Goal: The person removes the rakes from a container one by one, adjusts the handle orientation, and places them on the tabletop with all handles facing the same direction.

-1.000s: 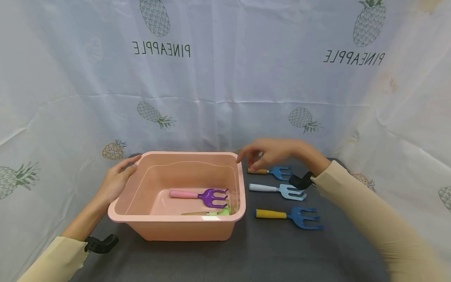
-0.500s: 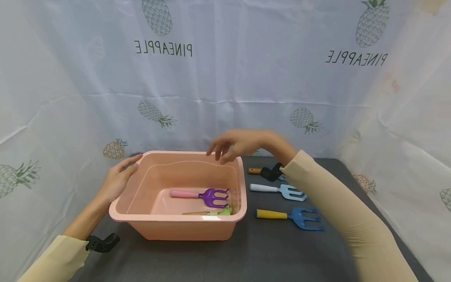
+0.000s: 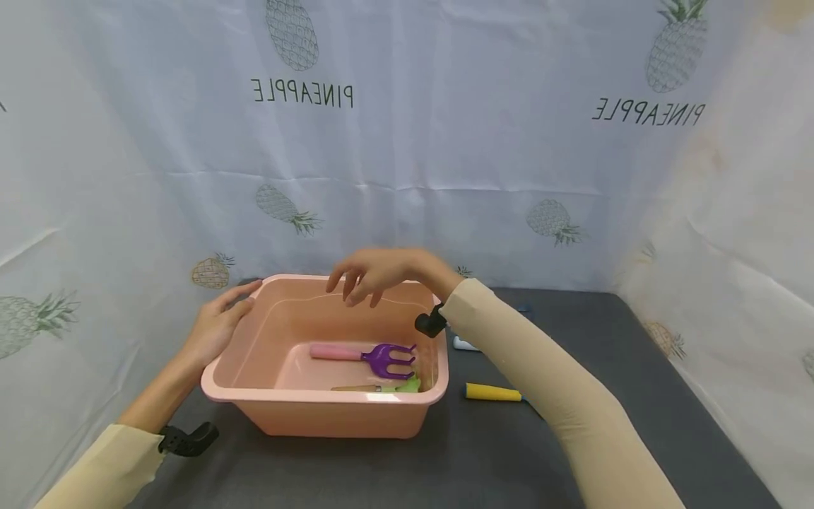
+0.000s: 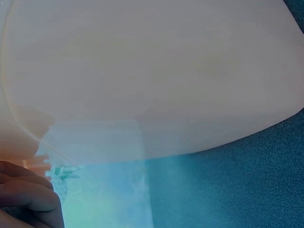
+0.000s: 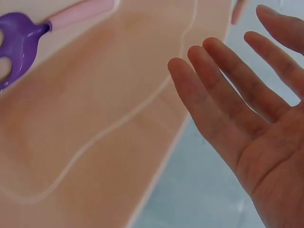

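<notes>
Pink basin (image 3: 324, 416): upright on the dark desk (image 3: 610, 353), its far rim at 12 o'clock in the head view; the directions below are taken from its centre.
Left hand (image 3: 219, 322): between 9 and 10 o'clock, gripping the rim, thumb on the upper edge; the left wrist view shows bent fingers (image 4: 35, 192) low against the outer wall.
Right hand (image 3: 375, 272): near 1 o'clock, over the far side; the right wrist view shows it spread wide, fingers apart and palm in sight. Whether it touches the rim cannot be told.
Purple fork (image 3: 384, 361): lying inside the basin, pink handle toward 9 o'clock, tines toward 3.
Green tool (image 3: 407, 384): inside as well, between 4 and 5 o'clock, wooden handle toward 9, partly hidden by the near rim.
Yellow handle (image 3: 492, 392): on the desk outside, between 3 and 4 o'clock, the rest of its tool behind the right sleeve (image 3: 540, 385).
White handle (image 3: 465, 344): about 3 o'clock, just beside the basin, mostly covered by the same sleeve.
Backdrop cloth (image 3: 432, 134): beyond the desk at 12 o'clock, pale, printed with pineapples and mirrored lettering.
</notes>
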A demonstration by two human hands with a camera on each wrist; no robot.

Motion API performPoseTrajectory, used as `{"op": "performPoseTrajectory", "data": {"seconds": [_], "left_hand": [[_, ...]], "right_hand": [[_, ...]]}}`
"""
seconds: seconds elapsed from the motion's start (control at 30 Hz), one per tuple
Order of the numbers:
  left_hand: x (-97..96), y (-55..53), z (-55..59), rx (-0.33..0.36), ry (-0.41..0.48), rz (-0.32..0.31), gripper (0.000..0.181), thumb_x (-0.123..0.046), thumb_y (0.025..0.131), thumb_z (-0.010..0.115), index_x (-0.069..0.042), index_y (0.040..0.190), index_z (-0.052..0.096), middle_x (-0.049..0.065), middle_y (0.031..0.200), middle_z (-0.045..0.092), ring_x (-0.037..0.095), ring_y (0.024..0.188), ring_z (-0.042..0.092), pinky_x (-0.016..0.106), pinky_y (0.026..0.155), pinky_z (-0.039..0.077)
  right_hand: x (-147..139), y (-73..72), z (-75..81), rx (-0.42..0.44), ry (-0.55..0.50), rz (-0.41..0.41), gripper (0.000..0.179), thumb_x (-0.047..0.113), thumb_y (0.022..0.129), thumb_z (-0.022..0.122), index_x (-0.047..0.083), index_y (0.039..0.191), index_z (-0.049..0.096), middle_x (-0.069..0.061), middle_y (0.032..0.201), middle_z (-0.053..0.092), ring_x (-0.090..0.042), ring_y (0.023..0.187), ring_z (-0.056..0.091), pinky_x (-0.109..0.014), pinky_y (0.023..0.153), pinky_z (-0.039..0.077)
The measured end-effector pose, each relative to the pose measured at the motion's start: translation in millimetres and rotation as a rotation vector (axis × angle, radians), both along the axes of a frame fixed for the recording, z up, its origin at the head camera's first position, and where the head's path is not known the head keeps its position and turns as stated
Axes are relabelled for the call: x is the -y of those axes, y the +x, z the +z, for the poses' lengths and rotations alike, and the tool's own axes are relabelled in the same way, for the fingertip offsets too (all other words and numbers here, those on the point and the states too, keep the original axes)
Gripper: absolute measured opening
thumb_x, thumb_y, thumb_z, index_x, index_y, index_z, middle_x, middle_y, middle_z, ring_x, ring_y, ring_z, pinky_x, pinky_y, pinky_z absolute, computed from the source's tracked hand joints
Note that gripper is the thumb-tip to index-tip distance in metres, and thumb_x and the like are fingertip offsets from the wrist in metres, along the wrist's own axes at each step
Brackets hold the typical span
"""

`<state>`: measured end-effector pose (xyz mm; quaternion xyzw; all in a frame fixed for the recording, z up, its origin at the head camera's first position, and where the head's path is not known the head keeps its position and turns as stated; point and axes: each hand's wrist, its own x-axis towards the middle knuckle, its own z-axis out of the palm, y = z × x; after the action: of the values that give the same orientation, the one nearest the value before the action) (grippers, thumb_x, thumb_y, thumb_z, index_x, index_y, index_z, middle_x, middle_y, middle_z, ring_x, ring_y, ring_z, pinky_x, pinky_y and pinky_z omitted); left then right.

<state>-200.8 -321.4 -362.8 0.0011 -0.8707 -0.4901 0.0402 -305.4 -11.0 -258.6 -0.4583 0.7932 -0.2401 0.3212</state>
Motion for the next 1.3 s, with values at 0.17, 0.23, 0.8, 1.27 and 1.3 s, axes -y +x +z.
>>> {"op": "performPoseTrajectory", "data": {"seconds": [0.17,0.23,0.8,1.27,1.3], "left_hand": [[-1.1,-1.5,-2.7,0.004,0.035,-0.016,0.058,-0.043,0.112,0.039,-0.018,0.164,0.033,0.026,0.158,0.043,-0.013,0.098,0.059,0.018,0.079,0.056],[-0.8,-1.6,-3.5,0.001,0.047,-0.015,0.058,-0.042,0.112,0.039,-0.017,0.164,0.033,0.026,0.158,0.044,-0.013,0.097,0.060,0.018,0.079,0.056],[-1.3,-1.8,-2.2,-0.007,-0.004,0.009,0.057,-0.043,0.112,0.039,-0.019,0.163,0.035,0.025,0.160,0.042,-0.014,0.097,0.056,0.016,0.078,0.054],[-2.2,-1.0,-1.8,-0.004,0.034,0.007,0.057,-0.043,0.111,0.041,-0.017,0.163,0.035,0.025,0.160,0.042,-0.015,0.096,0.058,0.016,0.078,0.055],[-2.2,-0.7,-2.1,-0.004,0.036,0.008,0.057,-0.042,0.111,0.041,-0.017,0.163,0.036,0.025,0.159,0.042,-0.015,0.096,0.058,0.016,0.078,0.055]], "right_hand": [[16,-4.8,-17.8,0.083,0.042,-0.020,0.047,0.016,0.102,0.064,0.017,0.149,0.052,-0.013,0.140,0.064,-0.024,0.122,0.066,-0.046,0.091,0.061],[21,-6.5,-25.2,0.116,0.051,-0.036,0.050,0.016,0.102,0.064,0.017,0.151,0.050,-0.014,0.142,0.062,-0.026,0.123,0.065,-0.046,0.092,0.061],[35,-11.2,-77.0,0.107,0.084,0.062,0.064,0.017,0.098,0.059,0.016,0.159,0.040,-0.005,0.166,0.036,-0.023,0.141,0.048,-0.041,0.106,0.053],[50,-9.6,-103.0,0.202,0.139,-0.075,0.069,0.020,0.092,0.066,0.019,0.157,0.044,-0.003,0.161,0.044,-0.014,0.120,0.057,-0.047,0.106,0.053],[49,-9.1,-104.9,0.210,0.134,-0.081,0.069,0.020,0.092,0.067,0.018,0.157,0.045,-0.002,0.162,0.043,-0.015,0.121,0.057,-0.047,0.107,0.053]]}}
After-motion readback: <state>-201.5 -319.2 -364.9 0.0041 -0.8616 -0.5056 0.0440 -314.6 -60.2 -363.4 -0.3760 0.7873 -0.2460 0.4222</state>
